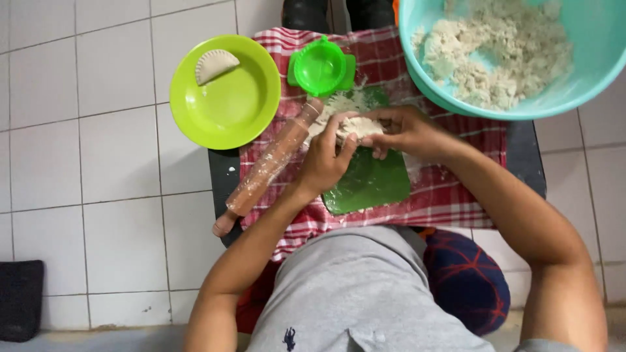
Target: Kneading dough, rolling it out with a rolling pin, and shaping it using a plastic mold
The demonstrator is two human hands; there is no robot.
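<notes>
Your soft, matt dough [355,125], floury wooden rolling pin [270,163], smooth green plastic mat [368,186], glossy lime plastic plate [228,104], shiny green plastic mould [321,66], woven checked cloth [450,189], smooth teal plastic bowl [587,72] of crumbly flour, glazed floor tiles [98,130].

White tiled floor [98,163], grey grout; dark mat [19,300] at lower left corner

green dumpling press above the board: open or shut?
Shut, it seems: the dumpling press shows one round face on the checked cloth, not two spread halves.
</notes>
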